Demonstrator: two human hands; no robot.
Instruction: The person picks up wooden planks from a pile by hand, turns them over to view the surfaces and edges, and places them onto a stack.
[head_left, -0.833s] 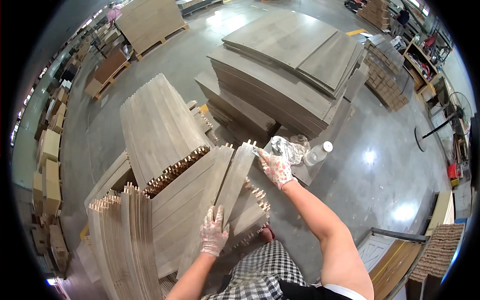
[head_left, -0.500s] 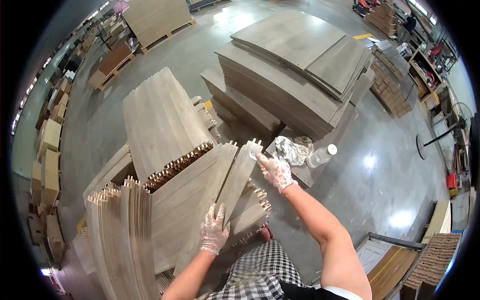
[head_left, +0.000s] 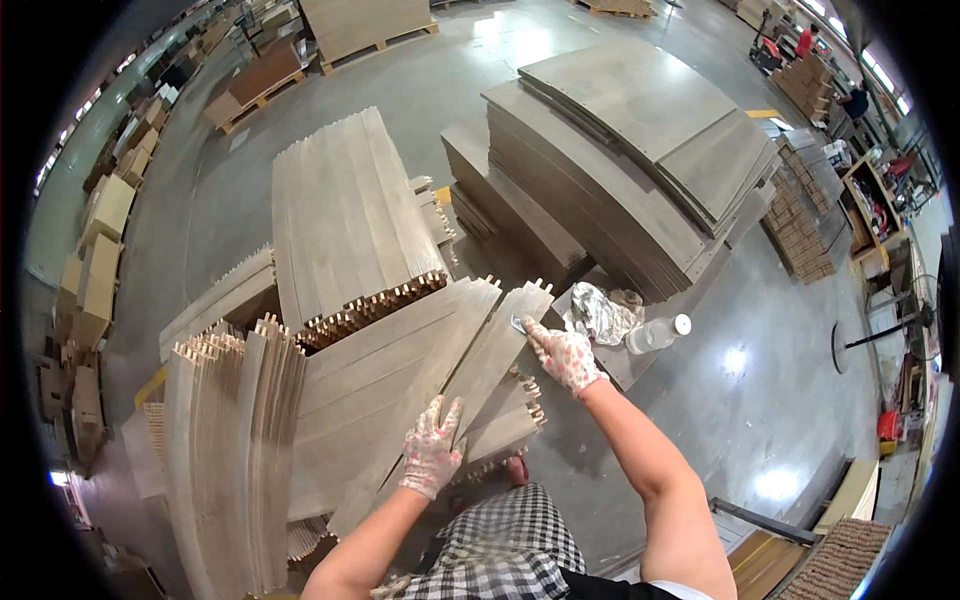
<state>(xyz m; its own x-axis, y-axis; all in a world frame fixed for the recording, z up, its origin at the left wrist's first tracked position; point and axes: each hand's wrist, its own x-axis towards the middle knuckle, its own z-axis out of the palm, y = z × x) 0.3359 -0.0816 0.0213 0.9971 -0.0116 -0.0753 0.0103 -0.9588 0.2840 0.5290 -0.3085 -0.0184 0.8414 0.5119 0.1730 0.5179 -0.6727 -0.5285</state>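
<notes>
A grey wood-look plank [head_left: 497, 350] with pale dowels at its far end lies slanted over other planks in front of me. My left hand [head_left: 432, 452], in a floral-patterned glove, rests on its near part with fingers stretched and apart. My right hand [head_left: 565, 357], gloved alike, is closed at the plank's far right edge. From its fingertips a small flat scraper-like piece [head_left: 518, 323] sticks out against the plank face; its exact kind is hard to make out. Beside that plank lies another doweled plank [head_left: 455, 345].
Doweled planks stand upright at left [head_left: 205, 450], and a plank stack [head_left: 350, 210] rises behind. Large panels [head_left: 640, 120] are piled at the far right. Crumpled plastic wrapping [head_left: 603, 312] and a clear bottle [head_left: 655, 334] sit right of my hand. A fan [head_left: 915, 318] stands farther right.
The view has shifted, so the stacks appear farther right. My right hand and the small flat piece have slid slightly down the plank's edge, nearer me; the left hand stays on the plank.
</notes>
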